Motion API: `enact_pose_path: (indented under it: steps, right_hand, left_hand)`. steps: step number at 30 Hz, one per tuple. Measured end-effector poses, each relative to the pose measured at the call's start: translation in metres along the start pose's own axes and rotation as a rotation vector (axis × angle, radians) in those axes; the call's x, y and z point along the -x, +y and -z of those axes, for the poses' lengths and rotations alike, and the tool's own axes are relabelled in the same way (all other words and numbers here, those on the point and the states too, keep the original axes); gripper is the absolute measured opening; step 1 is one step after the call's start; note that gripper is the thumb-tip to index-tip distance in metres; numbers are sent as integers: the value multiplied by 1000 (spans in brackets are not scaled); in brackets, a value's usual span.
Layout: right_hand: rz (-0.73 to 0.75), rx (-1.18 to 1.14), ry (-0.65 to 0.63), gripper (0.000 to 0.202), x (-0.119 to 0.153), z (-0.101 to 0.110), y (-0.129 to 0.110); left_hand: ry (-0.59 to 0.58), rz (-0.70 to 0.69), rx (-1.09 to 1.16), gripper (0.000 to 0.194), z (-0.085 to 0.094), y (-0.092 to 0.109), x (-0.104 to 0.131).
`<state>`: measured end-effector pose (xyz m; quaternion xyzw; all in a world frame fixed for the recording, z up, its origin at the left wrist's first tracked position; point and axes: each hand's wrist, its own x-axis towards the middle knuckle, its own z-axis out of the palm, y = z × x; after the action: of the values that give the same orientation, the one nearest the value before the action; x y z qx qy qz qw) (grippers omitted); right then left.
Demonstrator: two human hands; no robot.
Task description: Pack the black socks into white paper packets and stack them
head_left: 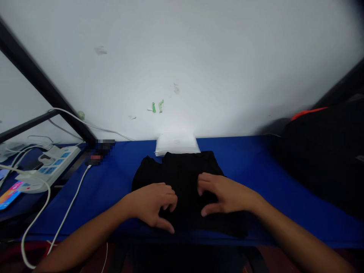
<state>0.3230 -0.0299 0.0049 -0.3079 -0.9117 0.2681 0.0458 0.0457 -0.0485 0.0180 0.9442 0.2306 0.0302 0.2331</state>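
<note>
I am pressing both hands down on a black garment [182,174] that is lying folded on the blue worktop [250,167], right in front of me near its front edge. The cloth is so dark that I cannot make out seams or what kind of garment it is; it is showing as a flat, roughly square bundle with a rumpled flap sticking out at its far left corner and a smooth edge along the far side.

My left hand [153,203] is resting palm down on the left part of the cloth, its fingers [167,197] curling loosely inward with the thumb stretching toward the front edge; the fingers are slightly apart and are gripping nothing that I can see. My right hand [224,195] is lying on the right part, fingers spread a little and pointing toward the other hand, thumb held out below them, flat on the fabric and not clamped on it.

Just behind the garment, touching its far edge, a stack of white sheets [176,143] is sitting against the wall. A white power strip [48,167] with cables is lying off to the left, and a black bag [327,151] is standing at the right.
</note>
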Motion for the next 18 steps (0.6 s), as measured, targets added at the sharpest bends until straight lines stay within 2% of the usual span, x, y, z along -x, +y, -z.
enact_pose_path:
  steps: [4, 6, 9, 12, 15, 18]
  right_hand:
    - [-108, -30, -247, 44, 6, 1, -7]
    - [-120, -18, -283, 30, 8, 1, -6]
    - [-102, -72, -268, 16, 13, 5, -1]
    - [-112, -170, -195, 18, 21, 16, 9]
    - [-151, -227, -125, 18, 31, 30, 22]
    - [-183, -207, -25, 16, 36, 40, 34]
  left_hand:
    - [-140, 47, 56, 33, 3, -3, 6]
    - [-175, 67, 127, 24, 7, -7, 9]
    - [-178, 100, 238, 11, 17, -12, 16]
    - [-99, 140, 259, 11, 28, -18, 20]
    - [62, 227, 173, 12, 34, -28, 19]
    - [203, 353, 45, 16, 33, -39, 17]
